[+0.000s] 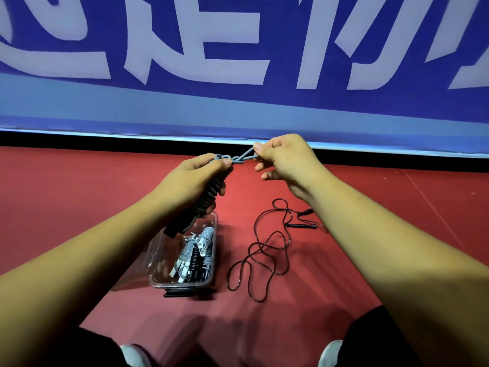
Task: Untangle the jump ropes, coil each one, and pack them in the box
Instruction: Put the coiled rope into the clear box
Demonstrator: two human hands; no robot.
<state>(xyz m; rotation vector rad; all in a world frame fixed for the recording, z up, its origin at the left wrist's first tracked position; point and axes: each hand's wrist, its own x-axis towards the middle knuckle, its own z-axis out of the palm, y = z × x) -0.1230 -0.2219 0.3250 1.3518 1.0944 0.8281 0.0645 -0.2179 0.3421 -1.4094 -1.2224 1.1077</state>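
Note:
My left hand (194, 178) grips a tightly coiled grey jump rope (209, 193) with black handles sticking out below the palm. Its grey-blue cord end (239, 157) forms a knot between both hands. My right hand (284, 157) pinches a loop of that cord and holds it taut, up and to the right. Below the left hand stands a clear plastic box (158, 280) holding several coiled white, grey and black ropes. To the right of the box a thin dark jump rope (260, 256) lies loose and looped on the red floor, its black handles (301, 225) at the far end.
A blue banner (238, 102) with large white characters stands along the floor's far edge. A black latch (180, 292) sits at the box's near end. My dark trousers and white shoes (332, 353) show at the bottom.

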